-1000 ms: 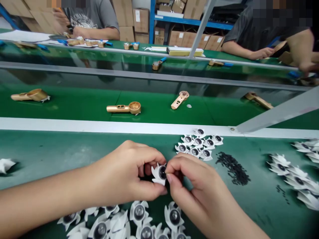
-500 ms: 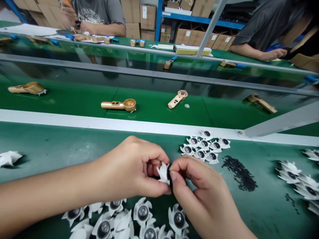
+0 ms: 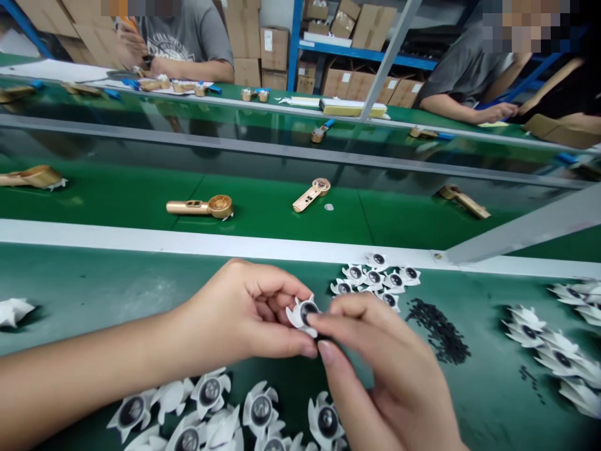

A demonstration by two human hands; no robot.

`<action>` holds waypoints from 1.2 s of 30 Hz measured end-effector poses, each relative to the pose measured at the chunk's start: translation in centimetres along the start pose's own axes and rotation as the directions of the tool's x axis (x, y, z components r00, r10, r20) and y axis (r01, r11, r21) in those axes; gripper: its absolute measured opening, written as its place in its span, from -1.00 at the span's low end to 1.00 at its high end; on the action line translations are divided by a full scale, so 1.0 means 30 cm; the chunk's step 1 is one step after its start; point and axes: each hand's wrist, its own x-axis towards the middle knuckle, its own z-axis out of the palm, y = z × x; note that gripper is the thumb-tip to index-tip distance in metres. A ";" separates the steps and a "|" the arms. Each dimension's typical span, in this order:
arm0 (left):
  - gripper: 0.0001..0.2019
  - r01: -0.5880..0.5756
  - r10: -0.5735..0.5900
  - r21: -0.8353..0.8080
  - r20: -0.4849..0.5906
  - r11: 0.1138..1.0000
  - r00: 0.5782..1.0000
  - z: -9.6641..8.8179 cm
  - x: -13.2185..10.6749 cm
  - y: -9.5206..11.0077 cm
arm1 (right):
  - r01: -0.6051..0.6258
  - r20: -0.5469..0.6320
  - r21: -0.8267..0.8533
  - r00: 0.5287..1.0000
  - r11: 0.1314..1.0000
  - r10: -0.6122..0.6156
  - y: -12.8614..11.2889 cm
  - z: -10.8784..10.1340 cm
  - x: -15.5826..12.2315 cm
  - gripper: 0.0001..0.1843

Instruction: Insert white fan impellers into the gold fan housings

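A small white fan impeller (image 3: 295, 315) with a dark round hub is gripped between the thumb and fingers of my left hand (image 3: 251, 313). The tip of the index finger of my right hand (image 3: 387, 360) presses on that hub, while the thumb stands apart below it. Whether a small piece sits under the fingertip is hidden. Several more white impellers (image 3: 260, 407) lie close beneath my hands. Just beyond my right hand is a cluster of impellers (image 3: 374, 277), hubs up. To its right lies a pile of small black pieces (image 3: 439, 332).
Past the white rail (image 3: 117, 239), gold handheld fan bodies (image 3: 200, 207) lie on a green conveyor belt (image 3: 263, 203). A grey slanted post (image 3: 526, 225) rises at the right, near more impellers (image 3: 558, 357). Two people (image 3: 192, 44) work across the line, with cardboard boxes (image 3: 275, 50) behind.
My right thumb has come away from the impeller; the index finger now presses its hub. The impeller has turned its hub more toward me. The fan bodies appear shifted left as the view moved.
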 end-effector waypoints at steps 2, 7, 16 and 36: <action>-0.66 -0.167 0.172 0.083 -0.054 0.982 0.984 0.005 0.020 0.015 | -0.241 -0.020 0.328 0.965 0.913 0.262 0.002 0.000 0.007 -0.74; -0.61 -0.454 0.479 0.230 -0.065 0.861 0.876 0.044 0.079 0.036 | -0.443 0.249 0.809 0.854 0.388 0.456 0.027 -0.025 0.036 -0.76; -0.25 -0.084 0.298 0.764 -0.146 0.640 0.943 -0.109 0.465 -0.033 | -0.406 0.188 0.876 0.784 0.259 0.592 0.057 -0.089 0.065 -0.72; -0.85 -0.159 0.066 0.563 0.182 0.811 0.981 0.067 0.294 0.128 | -0.218 -0.191 0.750 0.832 0.625 0.520 0.065 -0.119 0.074 -0.71</action>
